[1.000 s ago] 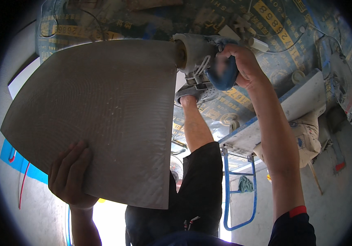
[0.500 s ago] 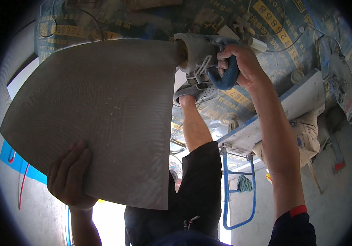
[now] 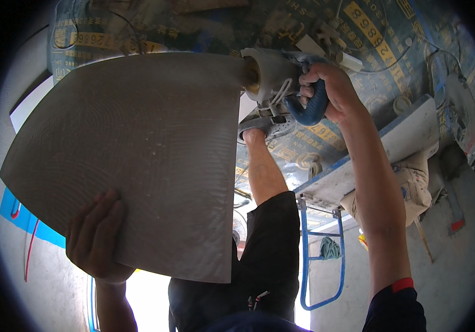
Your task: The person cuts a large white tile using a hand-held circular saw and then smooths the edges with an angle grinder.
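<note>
My left hand [image 3: 96,238] grips the lower edge of a large grey square tile [image 3: 138,160], thumb side on its ribbed face, holding it tilted up in front of me. My right hand [image 3: 328,91] is closed around the blue handle of a grey power cutter [image 3: 273,77]. The cutter's front end meets the tile's upper right corner. My own leg in dark shorts [image 3: 268,238] runs up the middle. Its foot, in a grey sandal [image 3: 265,128], rests just under the cutter.
A blue printed sheet [image 3: 359,33] covers the ground beyond the tile. A white plank on a blue metal frame [image 3: 326,265] lies at right, with a tan sack [image 3: 414,182] beside it. A fan [image 3: 464,105] stands at the far right on concrete floor.
My right hand has turned the cutter slightly at the tile's corner. The tile and my left hand have barely moved.
</note>
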A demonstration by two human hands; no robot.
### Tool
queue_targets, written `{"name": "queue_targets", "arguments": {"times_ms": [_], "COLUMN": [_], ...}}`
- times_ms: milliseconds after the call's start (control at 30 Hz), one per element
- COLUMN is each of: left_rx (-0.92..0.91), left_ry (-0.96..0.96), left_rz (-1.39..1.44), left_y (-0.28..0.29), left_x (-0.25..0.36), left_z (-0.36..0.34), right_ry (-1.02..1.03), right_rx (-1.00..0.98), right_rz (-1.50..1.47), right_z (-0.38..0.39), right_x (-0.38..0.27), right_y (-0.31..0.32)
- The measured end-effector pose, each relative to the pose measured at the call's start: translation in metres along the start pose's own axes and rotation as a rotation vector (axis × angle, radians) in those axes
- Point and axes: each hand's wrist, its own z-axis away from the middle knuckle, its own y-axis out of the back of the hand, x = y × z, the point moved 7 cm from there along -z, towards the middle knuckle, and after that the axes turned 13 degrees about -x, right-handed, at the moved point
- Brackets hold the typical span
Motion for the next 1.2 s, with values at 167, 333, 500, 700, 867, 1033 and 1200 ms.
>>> {"name": "queue_targets", "arguments": {"times_ms": [167, 333, 500, 700, 867, 1033, 1200], "left_rx": [0.003, -0.012, -0.008, -0.003, -0.016, -0.020, -0.025], "left_ry": [0.023, 0.013, 0.011, 0.018, 0.028, 0.029, 0.034], "left_rz": [-0.010, 0.014, -0.002, 0.000, -0.020, -0.017, -0.036], "left_y": [-0.0016, -0.0005, -0.0005, 0.0001, -0.0008, -0.0031, -0.0007], "left_x": [-0.0006, 0.0008, -0.0005, 0.0011, -0.0005, 0.0002, -0.0015], "left_z": [0.0003, -0.0014, -0.0004, -0.0034, -0.0002, -0.0004, 0.0017], "right_ry": [0.030, -0.001, -0.011, -0.003, 0.013, -0.008, 0.010], "right_rx": [0.027, -0.026, -0.007, -0.018, 0.004, -0.002, -0.016], "right_rz": [-0.006, -0.027, -0.002, 0.001, 0.018, 0.014, 0.023], "right_z": [0.0006, -0.0044, -0.0027, -0.0009, -0.0004, -0.0039, -0.0016], "right_x": [-0.0047, -0.0022, -0.0024, -0.0017, -0.0022, 0.0010, -0.0004], "right_y": [-0.0001, -0.0029, -0.0050, 0.0018, -0.0010, -0.0022, -0.0025]}}
